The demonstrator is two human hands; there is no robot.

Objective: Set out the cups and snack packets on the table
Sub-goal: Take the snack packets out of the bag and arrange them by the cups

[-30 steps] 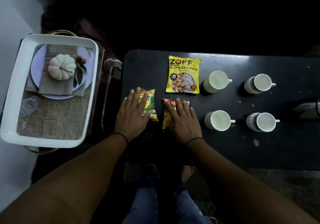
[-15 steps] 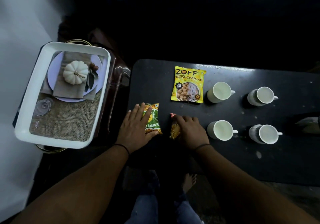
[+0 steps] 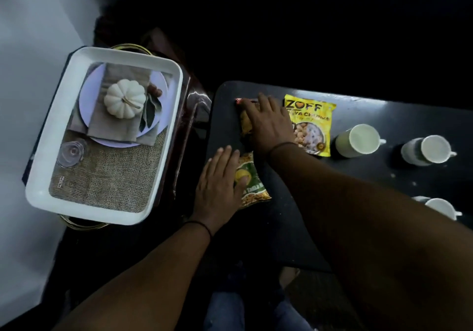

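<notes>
On the black table [image 3: 371,174] my right hand [image 3: 268,123] lies over an orange-red snack packet [image 3: 245,126] at the far left end, right beside the yellow ZOFF packet [image 3: 313,123]. Nearer to me, my left hand [image 3: 217,184] rests flat on the left part of a green snack packet [image 3: 252,179], holding it down. Two white cups [image 3: 357,140] [image 3: 426,150] stand in the far row to the right of the yellow packet. A third cup [image 3: 440,208] shows in the near row, partly hidden by my right forearm.
A white tray [image 3: 38,190] stands to the left of the table on a dark stand. It holds a burlap mat, a plate, a white pumpkin [image 3: 125,99] and a clear glass [image 3: 71,151]. My jeans-clad legs show below the table's near edge.
My right hand has carried the orange-red packet from the near row up to the far left, beside the yellow packet. My left hand has stayed on the green packet. The view has shifted.
</notes>
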